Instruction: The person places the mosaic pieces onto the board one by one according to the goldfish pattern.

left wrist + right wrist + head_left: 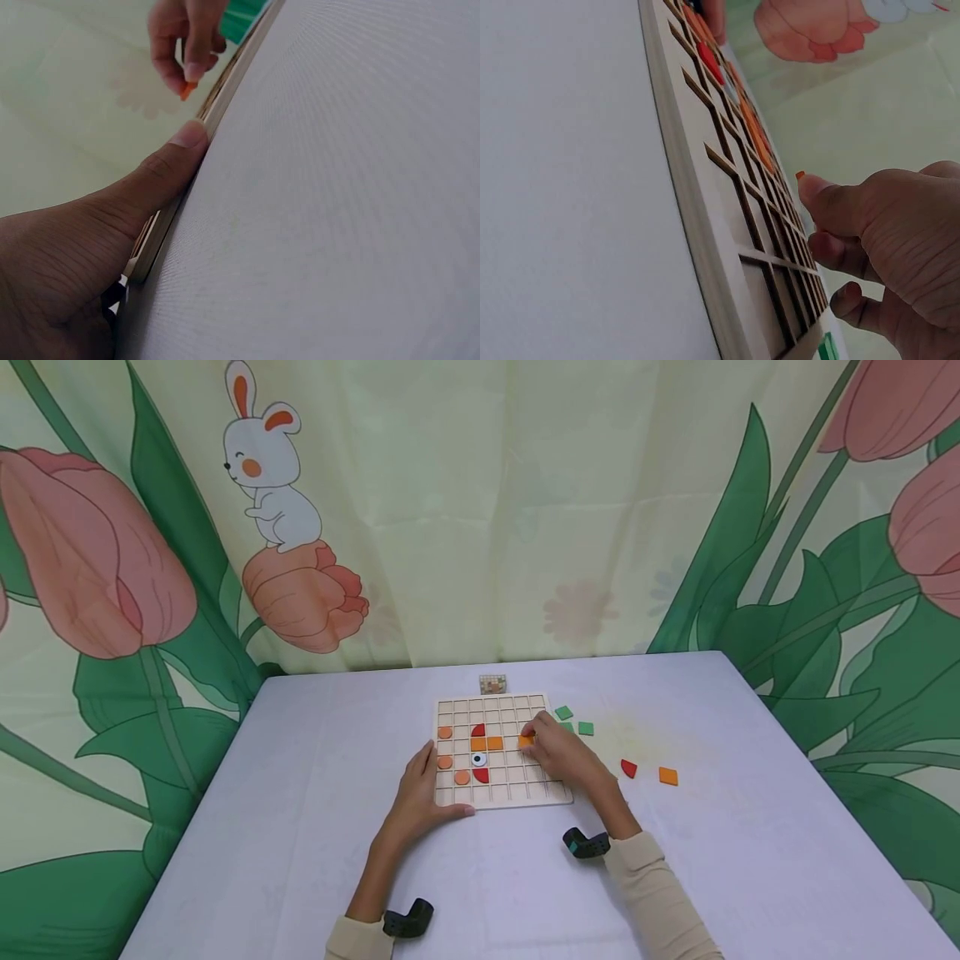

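Note:
A wooden grid board [517,792] lies on the white table [300,760]. In its cells sit orange round pieces [445,732], orange squares [486,743], red half-rounds [478,729] and an eye piece [477,759]. My right hand [558,752] pinches an orange piece [526,740] over the board's right part; its tip shows in the wrist views as an orange piece [187,91] and an orange piece [800,175]. My left hand [422,793] rests on the board's near left edge, thumb [176,150] pressed along the board [225,97].
Loose pieces lie right of the board: green squares [574,724], a red half-round [628,767] and an orange square [668,776]. A small patterned block [492,683] sits behind the board. A flowered curtain [480,510] hangs close behind the table.

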### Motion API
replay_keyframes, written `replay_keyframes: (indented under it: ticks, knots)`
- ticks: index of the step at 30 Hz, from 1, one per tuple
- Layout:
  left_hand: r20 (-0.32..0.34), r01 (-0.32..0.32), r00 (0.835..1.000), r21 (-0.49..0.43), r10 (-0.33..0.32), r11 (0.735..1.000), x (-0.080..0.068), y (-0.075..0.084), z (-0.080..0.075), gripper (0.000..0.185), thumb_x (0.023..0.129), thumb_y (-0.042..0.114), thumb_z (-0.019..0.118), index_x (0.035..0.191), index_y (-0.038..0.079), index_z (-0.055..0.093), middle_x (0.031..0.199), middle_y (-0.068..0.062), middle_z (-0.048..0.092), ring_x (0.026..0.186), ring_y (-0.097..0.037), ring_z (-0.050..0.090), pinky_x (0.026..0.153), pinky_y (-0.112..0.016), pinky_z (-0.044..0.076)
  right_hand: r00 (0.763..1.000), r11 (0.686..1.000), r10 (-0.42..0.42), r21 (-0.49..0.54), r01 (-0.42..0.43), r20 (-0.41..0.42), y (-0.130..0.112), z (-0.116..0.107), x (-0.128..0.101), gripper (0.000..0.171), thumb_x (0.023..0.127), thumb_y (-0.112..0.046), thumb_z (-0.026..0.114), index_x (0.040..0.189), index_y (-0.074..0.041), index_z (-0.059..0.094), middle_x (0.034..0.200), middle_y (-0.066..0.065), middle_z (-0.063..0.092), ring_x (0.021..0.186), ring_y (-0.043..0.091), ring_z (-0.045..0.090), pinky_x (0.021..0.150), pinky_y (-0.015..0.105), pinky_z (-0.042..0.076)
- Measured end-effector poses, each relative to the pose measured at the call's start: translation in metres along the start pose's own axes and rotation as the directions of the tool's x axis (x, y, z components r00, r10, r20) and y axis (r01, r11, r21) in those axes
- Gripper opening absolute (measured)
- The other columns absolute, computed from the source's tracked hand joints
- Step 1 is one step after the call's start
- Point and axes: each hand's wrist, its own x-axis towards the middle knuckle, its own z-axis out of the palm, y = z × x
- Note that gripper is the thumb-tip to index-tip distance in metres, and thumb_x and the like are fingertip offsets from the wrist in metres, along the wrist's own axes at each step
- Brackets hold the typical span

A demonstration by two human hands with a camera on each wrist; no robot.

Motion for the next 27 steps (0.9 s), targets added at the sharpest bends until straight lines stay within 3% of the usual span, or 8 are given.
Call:
replay_keyframes:
  ticks: [4,11,27]
  knots:
    - [-0.002,0.004,1.0,0.0,-0.004,1.0,0.0,0.0,0.0,0.13,0.064,0.055,0.089,0.159,0.004,0.016,0.166,-0.012,0.016,0.151,-0.034,0.02,0.119,-0.053,0.03,0.999,0.999,-0.04,-0.022,0.041,0.024,-0.01,0.009,0.002,0.026,0.096,-0.024,0.067,0.116,-0.008,0.063,0.116,0.001,0.054,0.09,0.014,0.054,0.082,0.028,0.052]
    - [-0.009,-0.018,1.0,0.017,0.018,1.0,0.001,-0.001,0.0,0.128,0.065,0.056,0.088,0.158,0.001,0.019,0.165,-0.015,0.018,0.15,-0.036,0.022,0.118,-0.054,0.032,0.996,0.997,-0.07,-0.041,0.072,0.052,-0.023,0.022,0.002,0.027,0.097,-0.027,0.066,0.118,-0.01,0.064,0.115,0.0,0.054,0.094,0.014,0.056,0.091,0.031,0.054]
    - [-0.009,-0.021,1.0,0.041,0.021,0.999,0.0,0.002,-0.001,0.127,0.066,0.057,0.087,0.157,0.0,0.02,0.165,-0.016,0.019,0.15,-0.036,0.023,0.118,-0.053,0.032,0.995,0.984,-0.096,-0.154,0.092,-0.016,-0.032,0.037,0.004,0.029,0.095,-0.03,0.068,0.116,-0.01,0.066,0.114,0.002,0.054,0.086,0.013,0.056,0.082,0.028,0.056]
